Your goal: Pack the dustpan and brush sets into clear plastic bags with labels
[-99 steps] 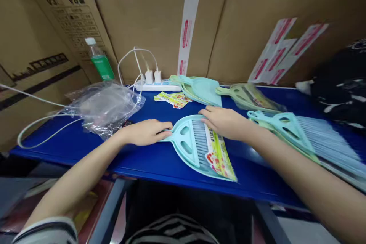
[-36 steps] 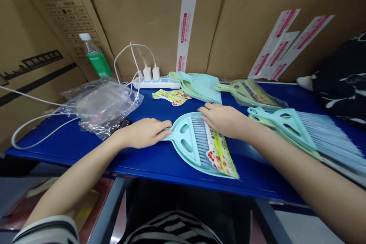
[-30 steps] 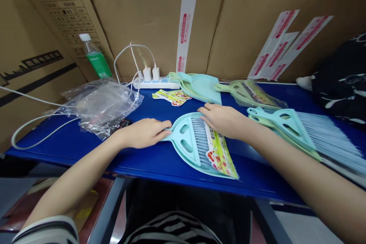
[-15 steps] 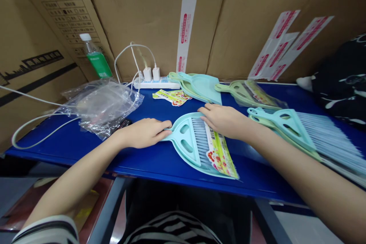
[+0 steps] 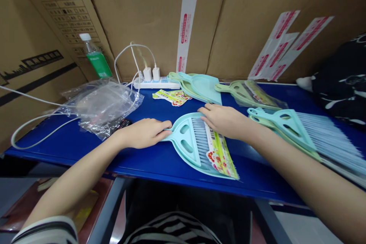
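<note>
A light-blue dustpan [image 5: 183, 157] lies on the blue table, its handle pointing left. Nested in it is a matching hand brush [image 5: 187, 137] with grey-blue bristles pointing right. A yellow-green printed card label [image 5: 220, 152] lies across the bristle ends. My left hand [image 5: 147, 132] is closed around the stacked handles. At the far corner of the pan, my right hand [image 5: 219, 120] has its fingers curled over the rim beside the label's upper end; its fingertips are partly hidden.
Green and blue dustpans [image 5: 204, 85], a bagged green set [image 5: 248, 93] and loose labels [image 5: 171, 97] lie behind. More brushes [image 5: 297, 129] are stacked at right. Clear plastic bags [image 5: 103, 101], white cables, a power strip [image 5: 157, 83] and a bottle [image 5: 97, 59] stand left, before cardboard [image 5: 143, 15].
</note>
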Available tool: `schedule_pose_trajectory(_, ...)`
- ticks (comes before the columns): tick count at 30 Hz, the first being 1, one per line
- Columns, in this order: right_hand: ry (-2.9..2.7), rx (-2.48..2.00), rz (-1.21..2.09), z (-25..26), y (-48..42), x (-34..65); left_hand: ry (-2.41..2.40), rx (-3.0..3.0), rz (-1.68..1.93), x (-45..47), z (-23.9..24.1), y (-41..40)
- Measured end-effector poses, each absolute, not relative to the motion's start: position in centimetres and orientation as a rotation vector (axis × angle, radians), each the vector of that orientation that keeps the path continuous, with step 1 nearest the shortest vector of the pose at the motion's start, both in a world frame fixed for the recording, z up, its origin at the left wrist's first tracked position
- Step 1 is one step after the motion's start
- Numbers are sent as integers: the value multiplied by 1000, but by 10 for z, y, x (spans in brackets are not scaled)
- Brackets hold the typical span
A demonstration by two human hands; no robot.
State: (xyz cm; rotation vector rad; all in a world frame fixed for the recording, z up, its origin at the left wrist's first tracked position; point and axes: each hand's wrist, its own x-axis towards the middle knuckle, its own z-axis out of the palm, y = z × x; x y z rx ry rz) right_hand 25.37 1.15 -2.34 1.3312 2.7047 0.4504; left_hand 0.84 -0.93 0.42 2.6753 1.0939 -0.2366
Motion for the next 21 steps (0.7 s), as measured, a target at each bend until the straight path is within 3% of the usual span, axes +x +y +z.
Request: schedule_pose_trajectory(21, 2661, 1355, 407, -18, 9, 251, 1094, 2685, -245, 8, 5, -9)
